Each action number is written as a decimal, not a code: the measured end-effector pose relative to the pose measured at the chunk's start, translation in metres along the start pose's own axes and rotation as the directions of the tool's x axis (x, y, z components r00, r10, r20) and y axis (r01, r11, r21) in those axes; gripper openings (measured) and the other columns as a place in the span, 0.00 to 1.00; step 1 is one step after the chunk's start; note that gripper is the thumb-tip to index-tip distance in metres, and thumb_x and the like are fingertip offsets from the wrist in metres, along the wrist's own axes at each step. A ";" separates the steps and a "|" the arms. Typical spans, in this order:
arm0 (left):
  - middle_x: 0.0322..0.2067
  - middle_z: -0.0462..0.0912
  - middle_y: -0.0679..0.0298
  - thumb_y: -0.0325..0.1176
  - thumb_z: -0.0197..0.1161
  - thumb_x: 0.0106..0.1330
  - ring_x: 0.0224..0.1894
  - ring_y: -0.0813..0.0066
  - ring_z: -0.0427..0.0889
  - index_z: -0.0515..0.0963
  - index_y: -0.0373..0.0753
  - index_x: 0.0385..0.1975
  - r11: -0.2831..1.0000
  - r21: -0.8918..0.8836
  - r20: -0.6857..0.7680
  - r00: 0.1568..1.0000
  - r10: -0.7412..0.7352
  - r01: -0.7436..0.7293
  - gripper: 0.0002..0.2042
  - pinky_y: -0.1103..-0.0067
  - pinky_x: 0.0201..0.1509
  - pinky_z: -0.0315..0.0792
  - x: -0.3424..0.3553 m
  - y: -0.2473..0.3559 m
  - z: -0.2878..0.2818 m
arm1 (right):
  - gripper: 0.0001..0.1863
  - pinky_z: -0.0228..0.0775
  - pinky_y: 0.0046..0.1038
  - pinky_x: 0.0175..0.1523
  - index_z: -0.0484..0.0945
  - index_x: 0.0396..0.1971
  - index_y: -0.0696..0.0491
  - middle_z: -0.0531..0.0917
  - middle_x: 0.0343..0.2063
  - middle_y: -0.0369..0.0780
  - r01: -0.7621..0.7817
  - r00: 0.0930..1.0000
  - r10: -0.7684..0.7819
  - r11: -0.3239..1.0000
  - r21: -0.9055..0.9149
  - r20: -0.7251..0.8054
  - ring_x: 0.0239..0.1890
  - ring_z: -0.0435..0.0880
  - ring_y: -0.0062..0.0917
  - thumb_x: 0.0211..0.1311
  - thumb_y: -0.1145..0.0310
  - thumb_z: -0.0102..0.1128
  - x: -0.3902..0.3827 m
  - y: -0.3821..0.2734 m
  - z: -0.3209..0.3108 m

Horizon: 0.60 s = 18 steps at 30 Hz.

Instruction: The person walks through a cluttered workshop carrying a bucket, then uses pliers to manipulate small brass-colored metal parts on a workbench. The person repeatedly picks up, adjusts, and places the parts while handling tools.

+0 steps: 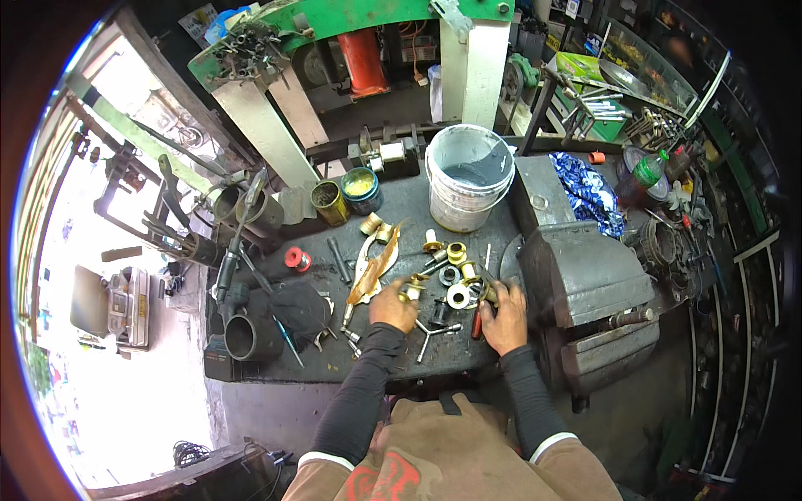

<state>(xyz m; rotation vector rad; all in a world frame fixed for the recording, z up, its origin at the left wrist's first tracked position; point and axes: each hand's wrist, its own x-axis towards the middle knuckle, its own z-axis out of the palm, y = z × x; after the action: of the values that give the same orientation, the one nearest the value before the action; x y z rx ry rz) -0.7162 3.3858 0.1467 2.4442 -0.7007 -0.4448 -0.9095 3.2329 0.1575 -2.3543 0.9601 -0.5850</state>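
Risk: the small brass fittings lie loose and crowded on the dark worktop, so a sideways sweep of either forearm could knock one off the front edge or against the red-handled screwdriver. The left hand is closed on a brass fitting at its fingertips, and the right hand is closed around a dark fitting, just left of the bench vise. Both held parts sit at the near edge of the scattered fittings, between the two hands.
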 end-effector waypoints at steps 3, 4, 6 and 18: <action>0.51 0.83 0.47 0.36 0.71 0.57 0.52 0.48 0.84 0.78 0.48 0.61 1.000 -0.004 -0.003 1.000 -0.018 0.018 0.28 0.62 0.59 0.77 -0.010 -0.015 -0.013 | 0.29 0.60 0.45 0.71 0.75 0.60 0.59 0.73 0.62 0.54 -0.033 0.997 0.036 0.998 -0.059 0.061 0.66 0.69 0.51 0.57 0.70 0.67 0.007 0.008 0.005; 0.53 0.81 0.47 0.36 0.71 0.57 0.53 0.48 0.83 0.77 0.48 0.62 0.998 0.054 0.066 0.997 -0.032 0.029 0.29 0.62 0.59 0.77 -0.015 -0.013 -0.016 | 0.29 0.59 0.45 0.72 0.75 0.60 0.58 0.72 0.62 0.53 -0.030 0.995 0.039 0.996 -0.088 0.094 0.66 0.68 0.51 0.58 0.69 0.68 0.007 0.012 0.009; 0.58 0.78 0.47 0.36 0.71 0.58 0.57 0.47 0.81 0.75 0.48 0.64 0.986 0.163 0.207 0.977 -0.059 0.025 0.30 0.61 0.60 0.76 -0.023 0.001 -0.022 | 0.29 0.60 0.44 0.70 0.76 0.60 0.55 0.72 0.62 0.51 0.016 0.993 0.005 0.983 -0.182 0.118 0.65 0.69 0.48 0.56 0.69 0.69 0.004 0.018 0.011; 0.48 0.86 0.54 0.36 0.71 0.54 0.54 0.52 0.83 0.87 0.37 0.40 0.828 0.506 0.321 0.944 0.080 -0.242 0.15 0.63 0.57 0.78 0.005 0.024 0.013 | 0.23 0.71 0.42 0.60 0.76 0.48 0.57 0.81 0.52 0.51 -0.149 0.988 0.147 0.988 0.040 0.057 0.53 0.80 0.47 0.50 0.72 0.70 0.034 0.018 0.015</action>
<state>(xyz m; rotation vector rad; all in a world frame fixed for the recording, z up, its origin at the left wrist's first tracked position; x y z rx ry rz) -0.7272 3.3610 0.1498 2.8322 -1.3045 -0.6081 -0.8876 3.2016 0.1415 -2.2256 1.0757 -0.4771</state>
